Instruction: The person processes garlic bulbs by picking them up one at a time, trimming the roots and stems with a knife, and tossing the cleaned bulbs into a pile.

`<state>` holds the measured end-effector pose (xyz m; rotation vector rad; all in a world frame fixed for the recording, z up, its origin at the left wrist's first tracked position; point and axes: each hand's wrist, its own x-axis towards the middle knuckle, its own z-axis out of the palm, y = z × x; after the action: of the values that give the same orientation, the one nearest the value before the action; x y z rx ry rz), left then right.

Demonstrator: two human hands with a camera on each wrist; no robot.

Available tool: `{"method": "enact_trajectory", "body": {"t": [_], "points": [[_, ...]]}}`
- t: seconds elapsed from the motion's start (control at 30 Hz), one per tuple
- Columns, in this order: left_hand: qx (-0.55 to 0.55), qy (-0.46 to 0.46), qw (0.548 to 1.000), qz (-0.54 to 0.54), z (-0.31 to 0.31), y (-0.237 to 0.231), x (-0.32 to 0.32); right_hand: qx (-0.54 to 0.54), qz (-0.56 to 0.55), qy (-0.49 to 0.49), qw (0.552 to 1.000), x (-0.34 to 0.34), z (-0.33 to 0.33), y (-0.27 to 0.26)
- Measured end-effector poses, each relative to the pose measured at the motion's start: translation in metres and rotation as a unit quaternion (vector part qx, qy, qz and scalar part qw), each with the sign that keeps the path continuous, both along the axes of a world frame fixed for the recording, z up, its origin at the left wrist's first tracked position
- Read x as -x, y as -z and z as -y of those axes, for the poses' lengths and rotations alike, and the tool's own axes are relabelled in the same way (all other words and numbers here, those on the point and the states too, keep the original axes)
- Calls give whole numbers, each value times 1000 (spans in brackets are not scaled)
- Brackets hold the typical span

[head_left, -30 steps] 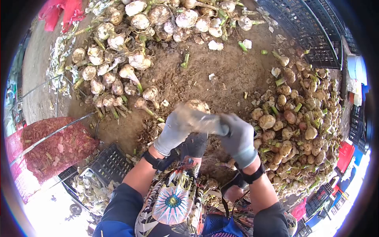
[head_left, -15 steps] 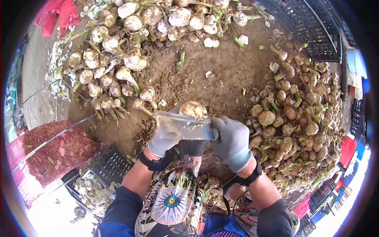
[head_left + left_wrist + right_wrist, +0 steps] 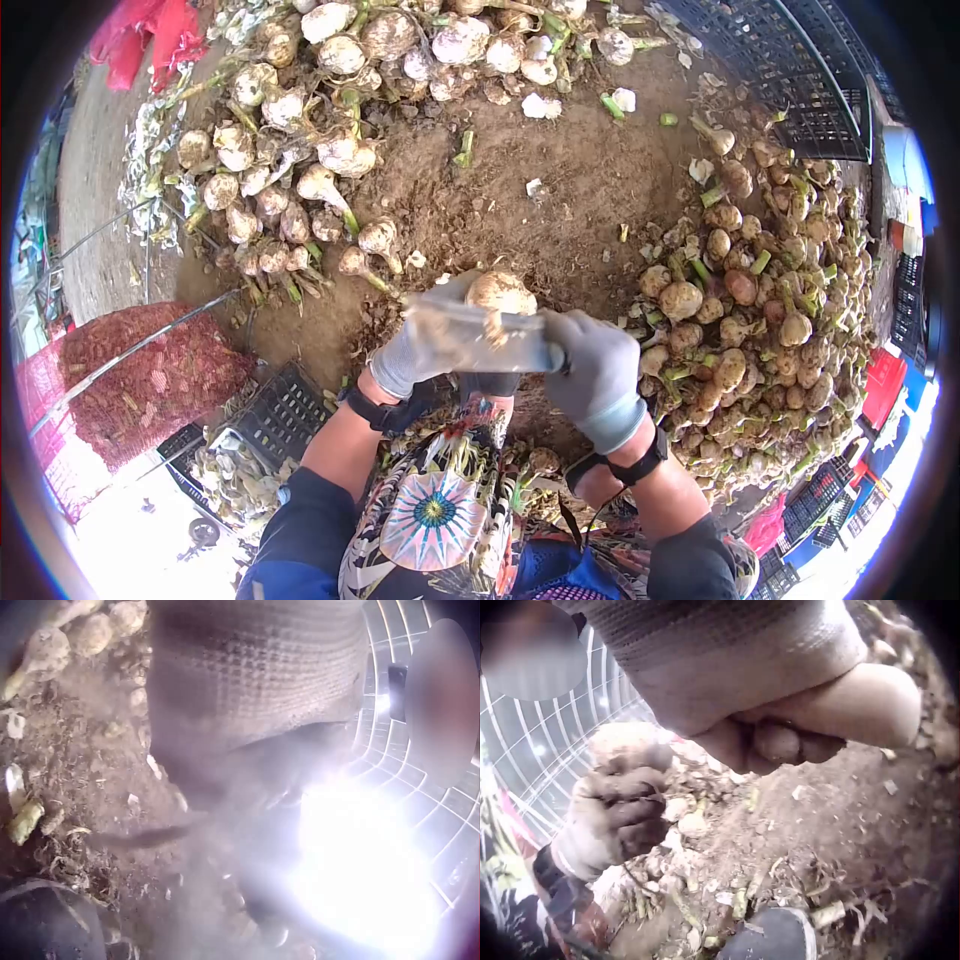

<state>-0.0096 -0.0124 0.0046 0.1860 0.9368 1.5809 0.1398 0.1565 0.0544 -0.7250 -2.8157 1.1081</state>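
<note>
Both hands wear grey-white knit gloves. In the head view the left hand (image 3: 418,345) holds a large garlic bulb (image 3: 502,292) with dirty, papery skin. The right hand (image 3: 597,375) grips the handle of a broad-bladed knife (image 3: 450,335), blurred by motion. Its blade lies across the near side of the bulb and overlaps the left hand there; a tan scrap shows at the blade. In the right wrist view, the right hand (image 3: 757,690) curls round the handle, and the left hand (image 3: 622,814) is fisted below the pale bulb (image 3: 626,742). Glare and blur veil the left wrist view.
Garlic with stems (image 3: 345,155) lies heaped at the far left. Another large garlic pile (image 3: 760,330) spreads on the right. A black crate (image 3: 280,415) and a red mesh sack (image 3: 150,375) stand at the left; black crates (image 3: 770,70) stand far right.
The knife has swung about over the bulb, and the bulb shows more fully now than a second ago. Both hands stay close together, shifting only slightly.
</note>
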Motion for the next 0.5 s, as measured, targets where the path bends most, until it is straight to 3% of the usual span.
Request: {"method": "enact_trajectory", "body": {"t": [0.07,0.17,0.23,0.27,0.3,0.33,0.37,0.4,0.43,0.5], "points": [[12,3,1000,-23,9,7,5,-19,2,-21,1000,3,3,-2],[92,18,995,-39,-1,-18,4,-20,10,48,999,-8,0,32],[65,176,944,-271,-22,-42,11,-8,194,123,973,-19,-19,63],[64,167,943,-282,-20,-45,8,65,224,138,963,-26,-23,63],[73,164,944,-278,-17,-43,6,71,227,130,962,-24,-18,55],[89,163,945,-269,-19,-36,5,332,145,214,907,-26,-13,42],[95,160,944,-272,-27,-27,8,557,36,279,781,-20,-13,36],[60,121,905,-403,-35,-19,2,608,-21,284,741,-16,-8,36],[28,162,772,-614,-39,-15,7,609,-22,282,741,-16,-6,44],[62,56,615,-784,-45,-17,3,640,-66,265,719,-17,0,65]]}}
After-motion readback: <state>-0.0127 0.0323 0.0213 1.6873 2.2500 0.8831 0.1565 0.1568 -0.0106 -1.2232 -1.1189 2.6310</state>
